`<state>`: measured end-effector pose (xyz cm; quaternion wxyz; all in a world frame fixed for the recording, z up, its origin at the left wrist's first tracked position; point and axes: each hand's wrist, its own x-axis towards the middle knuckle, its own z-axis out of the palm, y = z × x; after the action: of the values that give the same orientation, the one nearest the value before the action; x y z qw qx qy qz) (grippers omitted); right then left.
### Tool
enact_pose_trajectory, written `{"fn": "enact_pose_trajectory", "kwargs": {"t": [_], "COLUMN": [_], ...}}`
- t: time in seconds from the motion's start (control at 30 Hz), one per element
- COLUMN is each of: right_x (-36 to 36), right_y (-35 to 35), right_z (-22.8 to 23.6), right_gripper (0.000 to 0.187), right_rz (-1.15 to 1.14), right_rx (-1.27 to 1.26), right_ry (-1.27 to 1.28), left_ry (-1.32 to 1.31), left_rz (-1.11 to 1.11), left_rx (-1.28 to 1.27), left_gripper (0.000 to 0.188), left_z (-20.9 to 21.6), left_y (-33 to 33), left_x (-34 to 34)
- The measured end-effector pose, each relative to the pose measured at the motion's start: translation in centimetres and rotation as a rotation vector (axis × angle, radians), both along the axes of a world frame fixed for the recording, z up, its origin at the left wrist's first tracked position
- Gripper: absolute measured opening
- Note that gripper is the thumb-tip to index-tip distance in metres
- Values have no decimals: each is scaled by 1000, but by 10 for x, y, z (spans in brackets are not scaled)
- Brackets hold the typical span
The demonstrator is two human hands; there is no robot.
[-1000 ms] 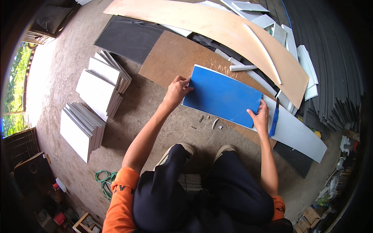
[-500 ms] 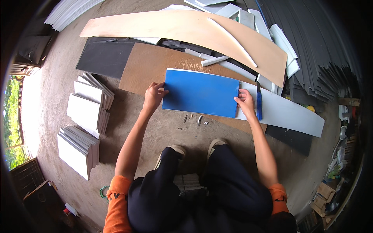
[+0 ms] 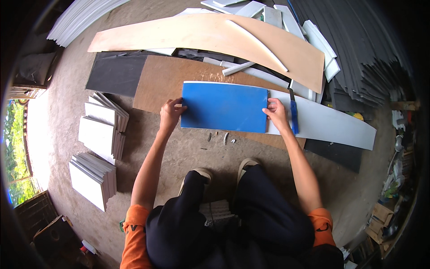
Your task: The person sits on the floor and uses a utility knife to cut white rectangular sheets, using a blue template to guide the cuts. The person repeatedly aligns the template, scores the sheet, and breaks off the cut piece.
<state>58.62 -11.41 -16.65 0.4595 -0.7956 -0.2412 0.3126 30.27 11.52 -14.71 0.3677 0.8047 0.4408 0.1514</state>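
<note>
A rectangular blue board with a pale upper edge is held between my two hands, over the white and brown sheets. My left hand grips its left edge, thumb on the blue face and fingers curled at the side. My right hand pinches the right edge, with the thumb on the face too. Just right of that hand, a utility knife with a blue handle and dark blade lies on a long white strip. The board hides part of the brown sheet beneath.
Stacks of white boards stand on the floor at left. Beyond the brown sheet lies a long tan panel with a thin white strip on it. Black sheets pile up at far right. Small scraps lie before my feet.
The whole view has turned slightly, so the scene sits a little differently in the picture. Both hands keep the same hold on the blue board.
</note>
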Motion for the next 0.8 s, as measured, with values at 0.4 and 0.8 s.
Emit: {"fn": "enact_pose_trajectory", "kwargs": {"t": [0.4, 0.8], "right_x": [7, 5], "right_y": [1, 1], "right_z": [2, 4], "right_gripper": [39, 39], "right_rz": [17, 30], "right_rx": [-46, -36], "right_ry": [12, -1], "left_ry": [184, 109], "left_rz": [-604, -507], "left_rx": [311, 364], "left_gripper": [90, 84], "left_z": [24, 5], "left_y": [-22, -33], "left_x": [-25, -29]}}
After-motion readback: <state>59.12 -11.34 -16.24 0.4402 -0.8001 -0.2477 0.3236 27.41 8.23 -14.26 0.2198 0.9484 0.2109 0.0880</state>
